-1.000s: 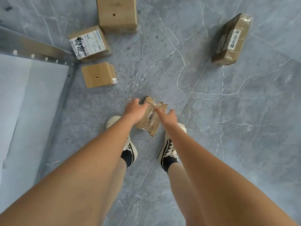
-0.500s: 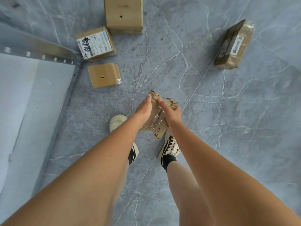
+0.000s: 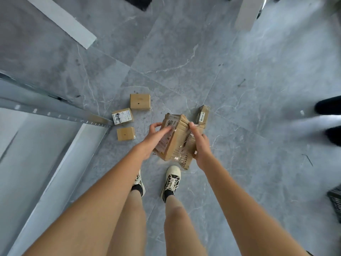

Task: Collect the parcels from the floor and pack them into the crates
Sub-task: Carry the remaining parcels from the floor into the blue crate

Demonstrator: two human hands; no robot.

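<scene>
Parcels are our concern, and we hold one taped cardboard parcel (image 3: 175, 139) in the air between both hands, above the floor and in front of our shoes (image 3: 170, 182). Our left hand (image 3: 156, 137) lies along its left side with the fingers nearly straight on the top face and the thumb round the edge. Our right hand (image 3: 200, 145) grips the right side, fingers curled under and thumb on top. The long axis of the parcel runs away from us, a little to the left at its near end, and the handwritten label (image 3: 171, 123) is at the far end. The parcel is tilted, the far end higher.

On the grey marble-pattern floor (image 3: 239, 89) we see four more parcels: a plain box (image 3: 139, 101), a box with a printed label (image 3: 122, 116), a small plain box (image 3: 125, 133), and a taped brown box (image 3: 203, 114) just behind the one we hold. A metal rack frame (image 3: 55, 113) stands at our left. At the right edge there are dark blurred shapes that we cannot identify, and a dark crate corner (image 3: 335, 202).
</scene>
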